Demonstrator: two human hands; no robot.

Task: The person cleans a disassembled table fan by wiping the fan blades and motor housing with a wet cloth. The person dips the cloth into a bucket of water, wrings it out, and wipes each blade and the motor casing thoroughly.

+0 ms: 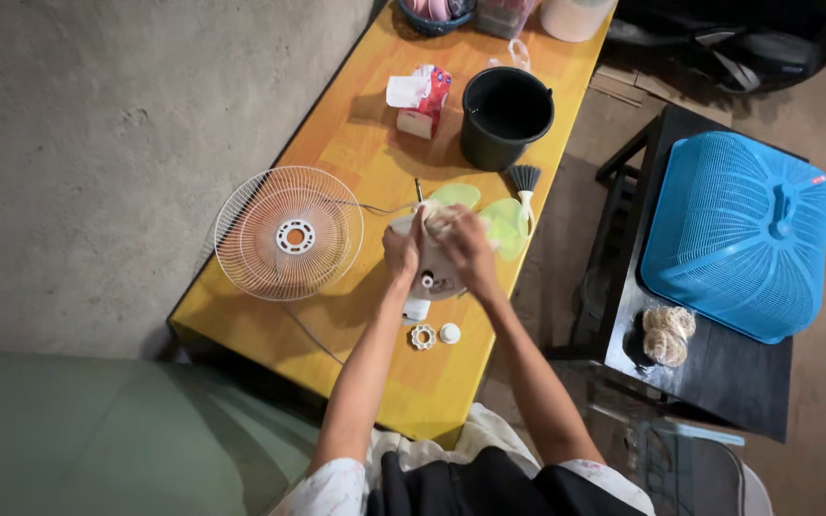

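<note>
Both my hands are closed on a pale cloth, left hand (401,250) and right hand (466,250) rubbing the white plastic fan body (429,277) mid-table. White wire guard (289,233) already off; green blades (504,225) and small white nuts (423,335) wait unassembled.

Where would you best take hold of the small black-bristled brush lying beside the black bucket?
By its pale handle, coming from above at the table's right edge. The brush lies flat, with bristles fanned toward the black bucket and its handle pointing back toward the green fan blades, leaving it free for a pinch grip.
</note>
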